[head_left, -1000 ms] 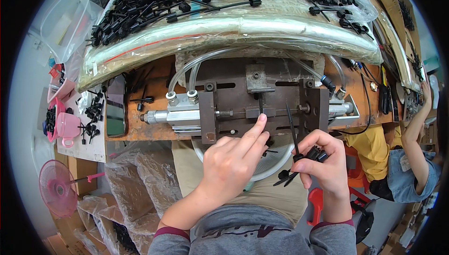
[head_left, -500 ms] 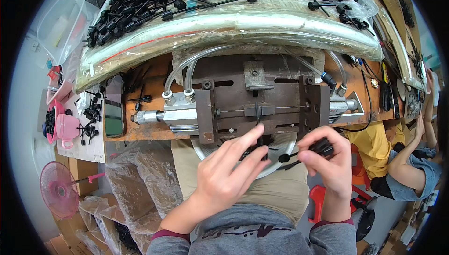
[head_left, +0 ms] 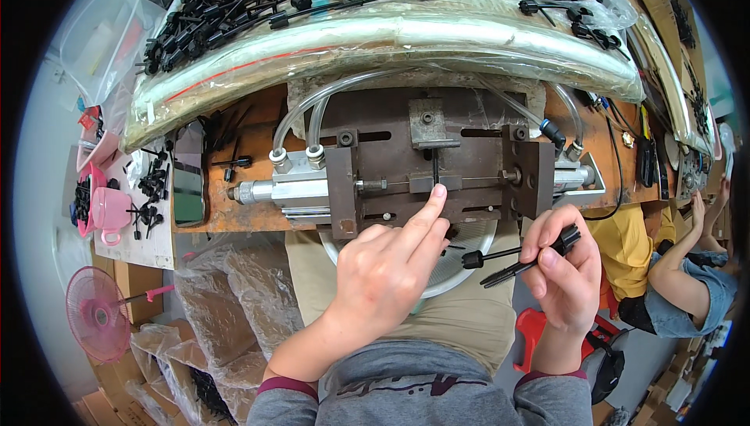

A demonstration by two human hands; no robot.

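Observation:
My left hand (head_left: 387, 270) reaches to the middle of a dark metal clamping fixture (head_left: 406, 125). Its index finger points forward onto a thin black rod (head_left: 436, 164) lying between two small grey jaw blocks (head_left: 447, 183); the other fingers are curled and the thumb is hidden. A black knob shows beside those fingers. To the right, my right hand (head_left: 570, 270) pinches several black plastic rods. One has a round knobbed end (head_left: 473, 260), and another has a ridged, brush-like shaft (head_left: 504, 275). Both hands are over a white round basket (head_left: 332, 250) on my lap, partly covered by them.
Clear air hoses (head_left: 314, 114) run to silver cylinders (head_left: 301, 192) on both sides. Behind, a plastic-wrapped surface (head_left: 437, 39) carries heaped black rods (head_left: 226, 16). A phone-like slab (head_left: 190, 176), pink cup (head_left: 112, 211) and pink fan (head_left: 98, 313) are left; another person (head_left: 687, 278) sits right.
My left index finger has straightened onto the rod at the jaws. Both cylinder plungers now stick out further inward. My right hand has shifted right and turned, showing its rods more plainly.

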